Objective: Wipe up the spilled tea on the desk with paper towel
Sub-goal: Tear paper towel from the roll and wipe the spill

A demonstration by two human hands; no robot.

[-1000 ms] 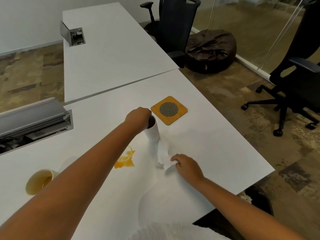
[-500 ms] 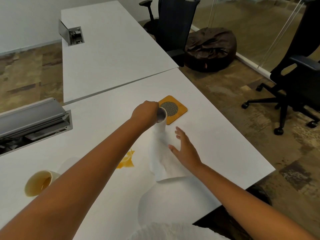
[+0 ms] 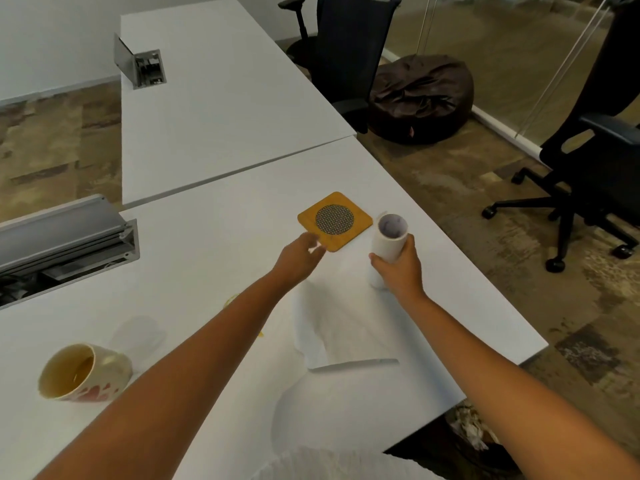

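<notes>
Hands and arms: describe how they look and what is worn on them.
Both arms are bare along all that shows, with no sleeves. The left hand and right hand wear no gloves, and no rings, watch or bands show. A bit of white clothing shows at the bottom edge.

An office: white desks (image 3: 225, 109) (cable hatches (image 3: 149, 69) inset), 2 swivel chairs (image 3: 588, 161), glass partition (image 3: 502, 46).
</notes>
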